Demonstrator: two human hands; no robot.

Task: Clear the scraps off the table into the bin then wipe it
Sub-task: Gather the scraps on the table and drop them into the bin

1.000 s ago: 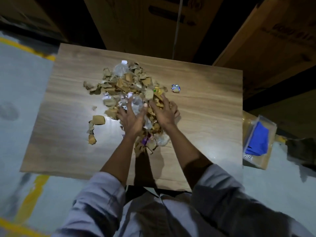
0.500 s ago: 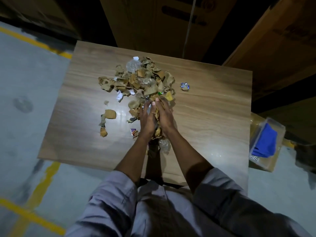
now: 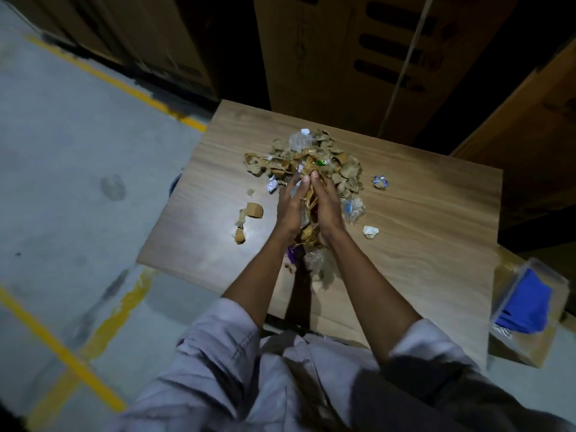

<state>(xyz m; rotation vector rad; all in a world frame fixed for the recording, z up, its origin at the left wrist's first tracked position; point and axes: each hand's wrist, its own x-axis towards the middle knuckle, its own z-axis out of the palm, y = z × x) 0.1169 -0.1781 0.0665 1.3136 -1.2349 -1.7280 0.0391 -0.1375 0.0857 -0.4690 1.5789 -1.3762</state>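
A heap of brown cardboard scraps and clear plastic (image 3: 311, 160) lies at the far middle of the wooden table (image 3: 420, 251). My left hand (image 3: 291, 210) and my right hand (image 3: 327, 207) are pressed together palm to palm, squeezing a bunch of scraps (image 3: 308, 235) between them just above the table. Bits of plastic and a purple wrapper (image 3: 293, 255) hang out below my wrists. Loose pieces lie apart: brown bits (image 3: 254, 210) to the left, a white crumple (image 3: 370, 231) and a shiny wrapper (image 3: 380, 181) to the right.
A clear box with a blue cloth (image 3: 526, 304) sits on a cardboard box at the table's right front corner. Large cardboard cartons (image 3: 343, 57) stand behind the table. Grey floor with yellow lines (image 3: 62, 347) lies to the left.
My hands went from spread on the heap to closed together around a bunch of scraps, and they have lifted it slightly. The view has shifted, so the table sits further right.
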